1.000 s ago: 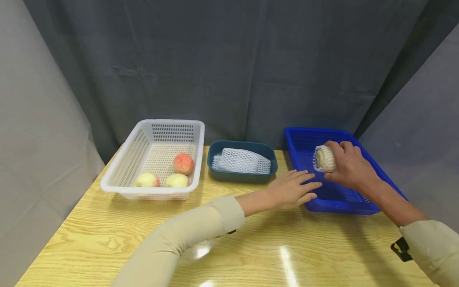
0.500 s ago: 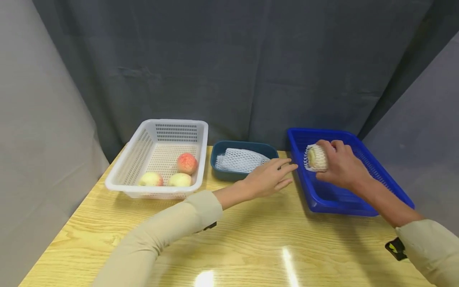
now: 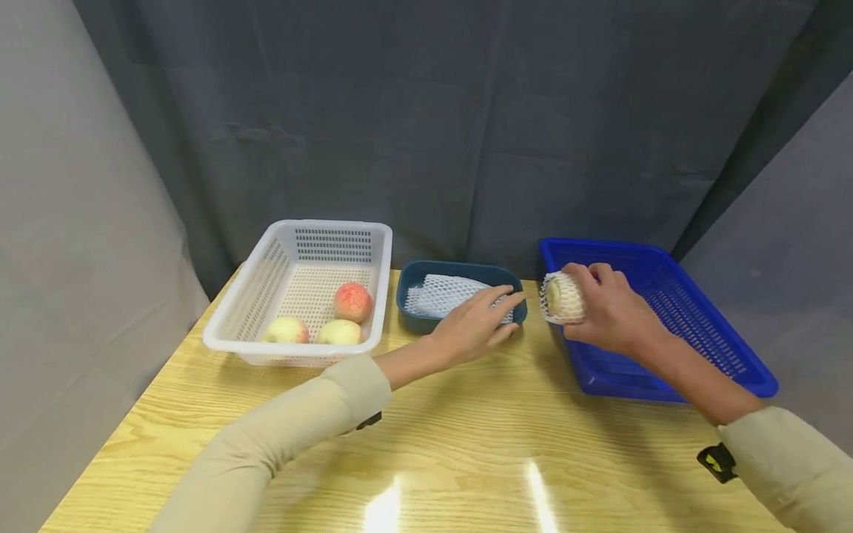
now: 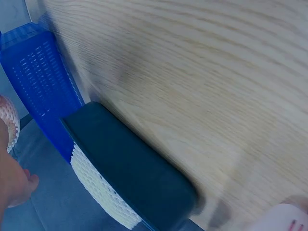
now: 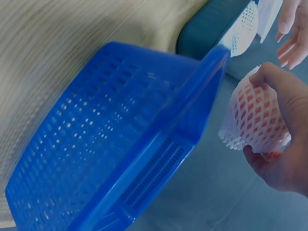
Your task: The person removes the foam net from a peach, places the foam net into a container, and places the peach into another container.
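Note:
My right hand (image 3: 609, 311) grips a peach in a white foam net (image 3: 563, 297), held over the left side of the blue basket (image 3: 603, 242). In the right wrist view, thumb and fingers clasp the netted peach (image 5: 257, 115), its reddish skin showing through the mesh. My left hand (image 3: 473, 326) hangs above the front right of a dark green box (image 3: 423, 323), fingers spread and holding nothing. White foam nets (image 3: 445, 295) lie in that box, partly covered by the left hand. The left wrist view shows the box (image 4: 132, 166) and part of the right hand (image 4: 14, 180).
At the left stands a white basket (image 3: 286, 348) holding a red peach (image 3: 353, 302) and two pale peaches, one at its front left (image 3: 286, 330) and one at its front right (image 3: 340, 332). A dark curtain (image 3: 373, 133) hangs behind the wooden table (image 3: 466, 444).
My right hand has carried the netted peach leftward, from over the blue basket's inside to its left rim. The left hand has drawn back left, from beside the blue basket to the green box.

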Motion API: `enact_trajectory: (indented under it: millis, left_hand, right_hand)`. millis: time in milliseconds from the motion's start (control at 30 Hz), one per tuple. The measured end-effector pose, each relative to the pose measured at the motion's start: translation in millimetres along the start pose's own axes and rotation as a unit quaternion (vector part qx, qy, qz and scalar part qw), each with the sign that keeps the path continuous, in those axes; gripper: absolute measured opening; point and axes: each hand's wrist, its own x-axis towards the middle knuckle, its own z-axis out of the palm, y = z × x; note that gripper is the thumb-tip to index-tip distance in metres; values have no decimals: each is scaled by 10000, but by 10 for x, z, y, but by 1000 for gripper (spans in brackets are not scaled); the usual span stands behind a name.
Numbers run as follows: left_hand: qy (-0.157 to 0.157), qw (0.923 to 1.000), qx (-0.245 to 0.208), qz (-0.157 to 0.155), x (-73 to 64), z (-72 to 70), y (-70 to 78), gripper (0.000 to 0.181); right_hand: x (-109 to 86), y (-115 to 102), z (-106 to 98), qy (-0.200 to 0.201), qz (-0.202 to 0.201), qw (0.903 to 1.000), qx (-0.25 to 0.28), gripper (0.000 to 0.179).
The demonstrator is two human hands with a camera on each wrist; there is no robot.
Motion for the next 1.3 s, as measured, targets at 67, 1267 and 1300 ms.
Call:
enact_trajectory:
  millis: [67,1267,1300]
  left_hand:
    - [29,10000,-40,-34,-41,-9,-29,51]
    - [151,9985,175,-495,-688,30,-217,48]
    - [173,9986,179,-474,-703,32,-223,48]
  right_hand:
    - [5,-41,19,-20,-15,10000,-17,85]
    - [12,-539,599,-259,-856,9956,283,82]
    - [10,-552,611,-277,-873,9954,288,83]
